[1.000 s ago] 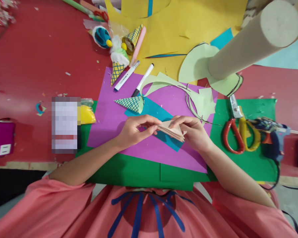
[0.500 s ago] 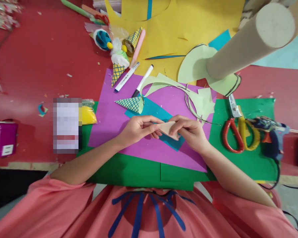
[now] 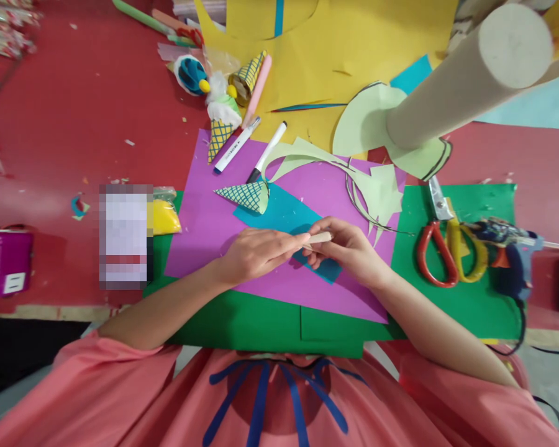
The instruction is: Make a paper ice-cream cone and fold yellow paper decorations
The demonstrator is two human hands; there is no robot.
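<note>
Between my two hands is a small pale paper piece (image 3: 320,238), partly hidden by fingers and seen nearly edge-on. My left hand (image 3: 261,251) has its fingers closed together, with the tips pressed on the piece's left end. My right hand (image 3: 347,248) pinches its right part between thumb and fingers. Below them lies a blue paper strip (image 3: 284,208) on a purple sheet (image 3: 205,248). A light-green paper cone (image 3: 246,196) with a dark lattice pattern rests just beyond my left hand. Pale green paper scraps (image 3: 382,192) lie beyond my right hand.
Large scissors (image 3: 438,248) and a blue glue gun (image 3: 515,254) lie at right on a green sheet (image 3: 261,320). A tall pale tube (image 3: 456,93) stands at back right. Two pens (image 3: 236,146) and small decorated cones (image 3: 222,133) lie at back left.
The pale paper piece has turned from showing its face to nearly edge-on. My left hand has rolled so its back faces up, and my right fingers have shifted around the piece.
</note>
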